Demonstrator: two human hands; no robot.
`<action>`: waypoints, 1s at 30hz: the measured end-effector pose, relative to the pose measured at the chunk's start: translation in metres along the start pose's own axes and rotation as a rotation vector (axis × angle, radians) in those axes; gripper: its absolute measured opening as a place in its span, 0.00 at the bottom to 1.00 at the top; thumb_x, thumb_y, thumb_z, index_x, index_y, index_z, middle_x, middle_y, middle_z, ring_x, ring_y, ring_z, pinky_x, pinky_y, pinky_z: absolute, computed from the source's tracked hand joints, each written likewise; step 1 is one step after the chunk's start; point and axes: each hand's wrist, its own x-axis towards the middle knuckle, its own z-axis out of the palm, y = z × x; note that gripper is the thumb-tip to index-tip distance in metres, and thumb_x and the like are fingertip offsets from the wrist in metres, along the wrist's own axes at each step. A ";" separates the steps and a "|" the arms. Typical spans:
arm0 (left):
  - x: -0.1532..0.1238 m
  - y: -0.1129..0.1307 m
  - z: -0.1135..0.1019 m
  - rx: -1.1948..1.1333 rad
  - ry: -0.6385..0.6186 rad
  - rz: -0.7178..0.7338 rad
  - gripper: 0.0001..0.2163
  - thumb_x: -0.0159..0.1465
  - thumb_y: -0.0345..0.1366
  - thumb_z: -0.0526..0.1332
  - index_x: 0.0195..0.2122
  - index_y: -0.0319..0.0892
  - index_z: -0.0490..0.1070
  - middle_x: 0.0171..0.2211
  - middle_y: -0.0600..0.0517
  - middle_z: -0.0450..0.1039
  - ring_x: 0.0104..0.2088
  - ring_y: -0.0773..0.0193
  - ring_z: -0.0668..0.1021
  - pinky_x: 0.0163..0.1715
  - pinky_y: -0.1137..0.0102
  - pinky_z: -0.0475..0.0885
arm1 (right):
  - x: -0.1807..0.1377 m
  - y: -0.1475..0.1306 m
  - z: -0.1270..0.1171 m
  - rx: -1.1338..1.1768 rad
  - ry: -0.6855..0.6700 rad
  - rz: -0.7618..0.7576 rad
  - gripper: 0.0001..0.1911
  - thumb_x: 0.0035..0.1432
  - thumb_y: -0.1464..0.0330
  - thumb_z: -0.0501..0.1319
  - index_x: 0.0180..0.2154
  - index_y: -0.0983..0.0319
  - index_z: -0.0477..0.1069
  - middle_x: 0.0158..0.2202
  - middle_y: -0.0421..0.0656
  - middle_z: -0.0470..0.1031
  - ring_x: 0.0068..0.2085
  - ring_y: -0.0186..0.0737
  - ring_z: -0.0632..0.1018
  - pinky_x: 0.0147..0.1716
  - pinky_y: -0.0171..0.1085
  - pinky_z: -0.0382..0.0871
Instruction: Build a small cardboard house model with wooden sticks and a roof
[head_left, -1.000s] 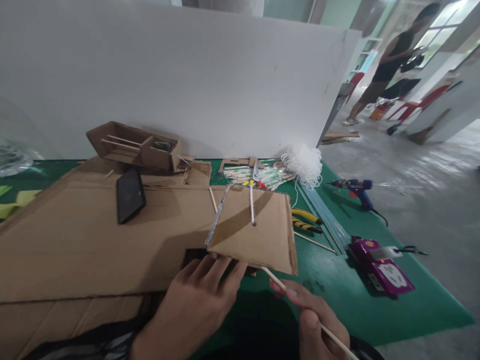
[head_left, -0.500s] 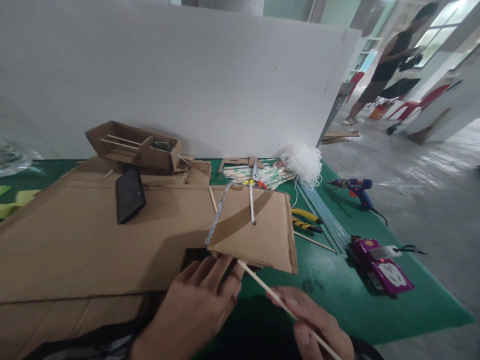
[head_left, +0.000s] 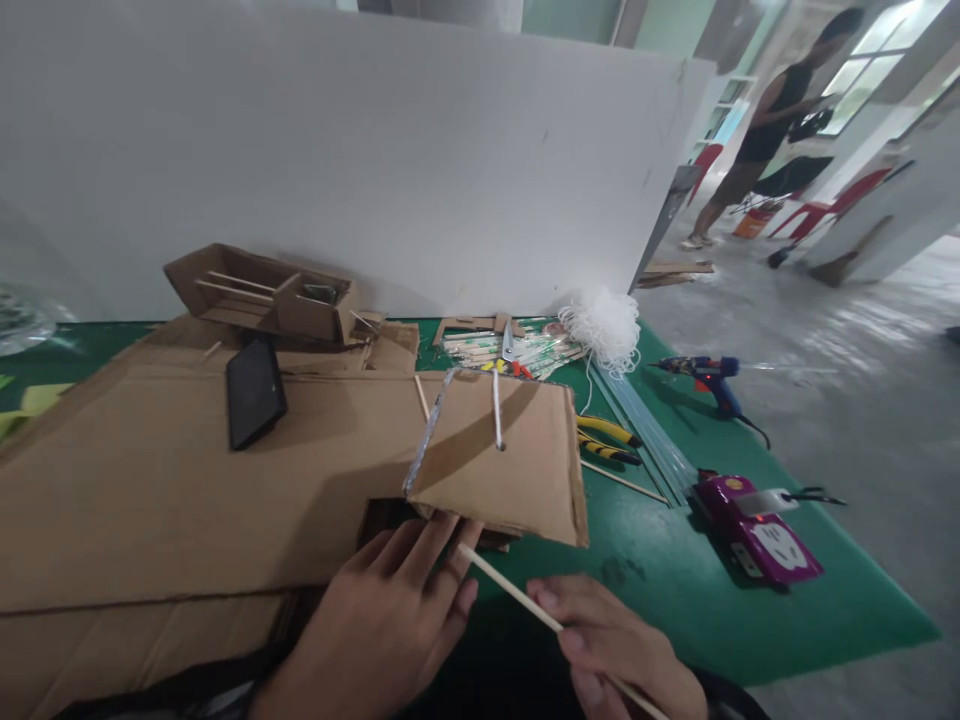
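Observation:
My right hand (head_left: pixel 626 645) pinches a thin wooden stick (head_left: pixel 517 590) that slants up and left. The stick's far tip lies beside the fingers of my left hand (head_left: pixel 397 600), just short of the cardboard piece. My left hand is at the near edge of that cardboard piece (head_left: pixel 525 480), fingers reaching up against and partly under it; some fingertips are hidden. A white string (head_left: pixel 496 410) runs over the piece's top into a small hole. Its left edge shows silvery glue or tape.
A large cardboard sheet (head_left: pixel 150 480) bears a black phone-like device (head_left: pixel 256 393) and a cardboard box (head_left: pixel 255 300). Right lie pliers (head_left: pixel 611 440), clear glue sticks (head_left: pixel 645 440), a glue gun (head_left: pixel 705 375) and a purple power unit (head_left: pixel 761 535). Scissors (head_left: pixel 508 345) and white string bundle (head_left: pixel 600 330) sit behind.
The stick has drawn back from the cardboard's near edge, so its tip now shows beside my left fingers. My right hand's grip on it has shifted a little. The view has moved slightly.

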 end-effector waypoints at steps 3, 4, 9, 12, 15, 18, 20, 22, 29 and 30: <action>-0.001 -0.001 0.000 0.015 0.029 0.014 0.13 0.67 0.33 0.54 0.49 0.39 0.73 0.44 0.46 0.77 0.38 0.57 0.79 0.33 0.65 0.71 | 0.000 -0.002 -0.001 0.003 0.021 0.041 0.12 0.66 0.73 0.56 0.48 0.60 0.74 0.34 0.50 0.83 0.37 0.50 0.85 0.34 0.46 0.83; 0.000 -0.001 0.000 0.018 0.033 0.018 0.13 0.67 0.33 0.53 0.49 0.39 0.73 0.44 0.46 0.76 0.38 0.57 0.79 0.34 0.65 0.71 | 0.001 -0.002 -0.001 0.007 0.027 0.048 0.12 0.66 0.73 0.56 0.48 0.60 0.74 0.34 0.50 0.83 0.37 0.50 0.85 0.34 0.46 0.83; 0.003 0.002 0.000 0.031 0.009 -0.033 0.13 0.66 0.34 0.55 0.50 0.40 0.72 0.38 0.48 0.76 0.34 0.58 0.77 0.32 0.65 0.68 | 0.002 -0.003 -0.004 0.034 0.031 0.047 0.13 0.65 0.74 0.57 0.48 0.62 0.75 0.36 0.52 0.83 0.39 0.51 0.85 0.35 0.47 0.83; 0.005 0.006 0.001 0.030 -0.006 -0.065 0.13 0.65 0.34 0.56 0.49 0.40 0.72 0.35 0.49 0.75 0.32 0.58 0.76 0.32 0.64 0.68 | -0.002 -0.002 -0.004 0.049 0.058 0.061 0.13 0.65 0.74 0.57 0.49 0.62 0.75 0.37 0.51 0.82 0.40 0.50 0.84 0.36 0.47 0.82; 0.006 0.008 0.002 0.016 -0.029 -0.080 0.11 0.65 0.34 0.58 0.48 0.42 0.72 0.36 0.50 0.74 0.33 0.59 0.76 0.32 0.64 0.68 | -0.012 -0.001 -0.002 0.035 0.128 0.105 0.13 0.65 0.74 0.56 0.47 0.62 0.75 0.38 0.51 0.81 0.40 0.50 0.84 0.36 0.46 0.81; 0.007 0.008 0.002 0.025 -0.038 -0.085 0.13 0.65 0.35 0.58 0.50 0.44 0.71 0.35 0.51 0.73 0.33 0.59 0.76 0.31 0.64 0.67 | -0.021 -0.001 -0.002 0.012 0.239 0.193 0.11 0.65 0.73 0.56 0.45 0.62 0.76 0.37 0.51 0.81 0.40 0.50 0.83 0.36 0.47 0.80; 0.007 0.006 0.002 0.031 -0.034 -0.079 0.13 0.65 0.35 0.59 0.51 0.45 0.71 0.35 0.51 0.72 0.34 0.59 0.76 0.30 0.65 0.66 | -0.024 0.000 -0.003 -0.004 0.306 0.264 0.11 0.64 0.74 0.56 0.44 0.62 0.76 0.37 0.50 0.80 0.40 0.50 0.82 0.36 0.47 0.79; 0.008 0.005 0.001 0.033 -0.022 -0.065 0.12 0.64 0.33 0.60 0.49 0.47 0.71 0.35 0.52 0.71 0.33 0.60 0.76 0.30 0.65 0.66 | -0.024 0.000 -0.003 -0.024 0.326 0.309 0.12 0.64 0.75 0.56 0.43 0.62 0.77 0.37 0.50 0.80 0.39 0.48 0.81 0.36 0.45 0.78; 0.011 0.004 -0.002 0.077 -0.029 -0.073 0.16 0.60 0.29 0.64 0.50 0.48 0.71 0.36 0.54 0.72 0.32 0.60 0.76 0.28 0.64 0.67 | -0.019 -0.001 0.000 -0.056 0.200 0.364 0.14 0.64 0.78 0.56 0.46 0.62 0.76 0.42 0.48 0.80 0.44 0.44 0.81 0.42 0.40 0.78; 0.012 0.004 -0.002 0.075 -0.027 -0.074 0.17 0.60 0.29 0.64 0.50 0.48 0.71 0.36 0.54 0.72 0.31 0.60 0.76 0.27 0.64 0.67 | -0.019 -0.001 0.000 -0.059 0.190 0.364 0.14 0.64 0.78 0.56 0.46 0.61 0.76 0.43 0.48 0.80 0.44 0.44 0.81 0.42 0.40 0.78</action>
